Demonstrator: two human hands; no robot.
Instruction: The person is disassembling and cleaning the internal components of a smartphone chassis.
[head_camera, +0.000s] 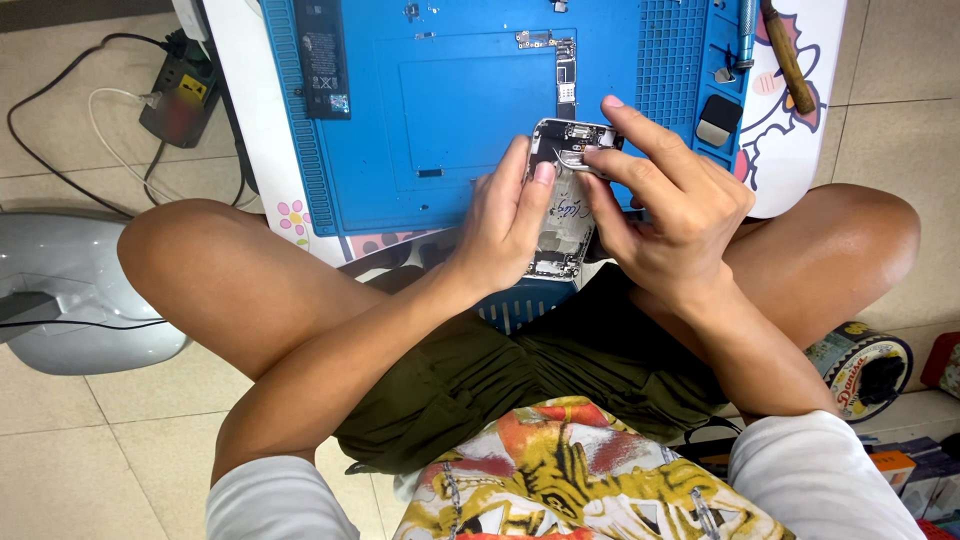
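Over the blue mat (470, 110) on the low counter, we hold the opened phone (562, 215), long axis pointing away from us, left hand (505, 215) closed on its side, right hand (665, 205) pinching tweezers (572, 160) at its far end.

**What I count around me**

Two hands of mine: my left hand (505, 215) and my right hand (665, 205), both on one opened phone shell (565, 215) at the centre. One blue work mat (470, 110) at 12 o'clock, carrying one black battery (322, 58) at 11 o'clock and one narrow circuit board (565, 72) near 12. Two tools at 1 o'clock: one metal-handled driver (747, 32) and one wooden-handled tool (788, 58). One power adapter (180, 95) at 10 o'clock. One round tin (862, 368) at 4 o'clock.
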